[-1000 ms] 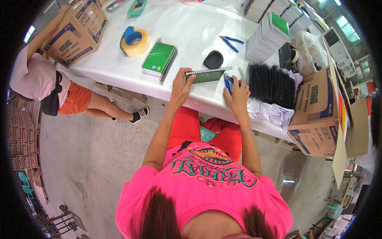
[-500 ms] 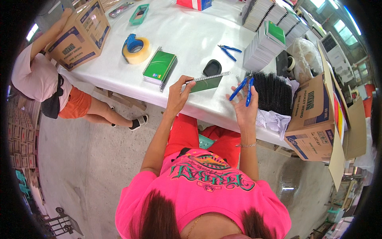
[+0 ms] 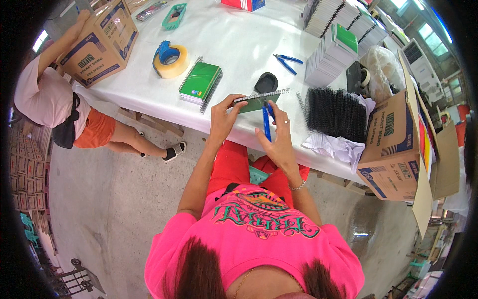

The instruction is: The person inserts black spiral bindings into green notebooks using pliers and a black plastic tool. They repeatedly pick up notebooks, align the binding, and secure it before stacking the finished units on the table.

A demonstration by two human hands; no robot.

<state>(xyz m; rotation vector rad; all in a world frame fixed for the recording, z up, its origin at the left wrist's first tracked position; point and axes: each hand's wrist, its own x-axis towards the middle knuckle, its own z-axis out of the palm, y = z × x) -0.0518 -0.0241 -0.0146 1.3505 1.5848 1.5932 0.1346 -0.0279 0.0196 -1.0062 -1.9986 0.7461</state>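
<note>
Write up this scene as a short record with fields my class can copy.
Left hand: grips the left end of a green-covered spiral notebook
Right hand: holds blue-handled metal pliers near the notebook's coil; contact unclear
Left side: stack of green spiral notebooks; yellowish tape roll in blue dispenser
Right side: heap of black spiral coils; brown cardboard box with open flaps
Beyond: black rounded object; second blue-handled pliers
Nearby: person in orange shorts beside another brown cardboard box

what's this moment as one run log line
left hand: holding green spiral notebook | right hand: holding blue-handled pliers near wire coil | second pliers: lying on table
</note>
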